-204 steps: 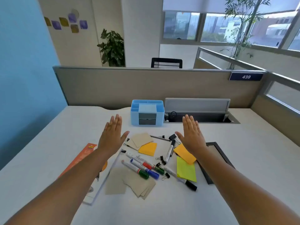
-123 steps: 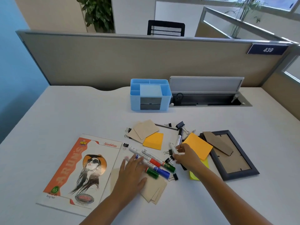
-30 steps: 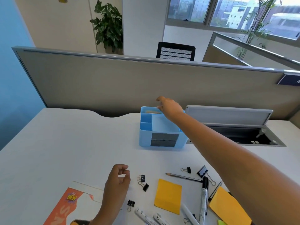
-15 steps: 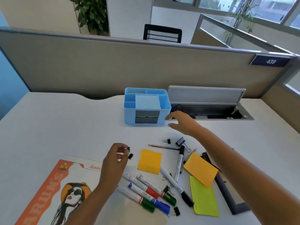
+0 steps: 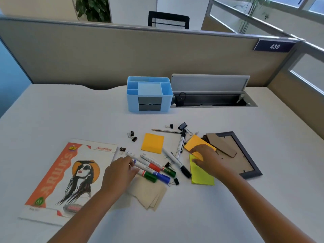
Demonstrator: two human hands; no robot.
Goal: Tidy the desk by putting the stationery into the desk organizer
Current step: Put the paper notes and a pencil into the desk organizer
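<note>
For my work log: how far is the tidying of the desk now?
Barely begun. Nothing sticks up out of the organizer. In hand: the left hand is on the markers, and the right hand is on the sticky notes. Left on the desk: the black markers, pencil, binder clips, orange pad and cards.

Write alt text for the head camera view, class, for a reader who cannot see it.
Two hands reach into stationery scattered on a white desk: the left hand on coloured markers, the right hand on orange sticky notes. A blue desk organizer stands behind, a magazine lies left.
</note>
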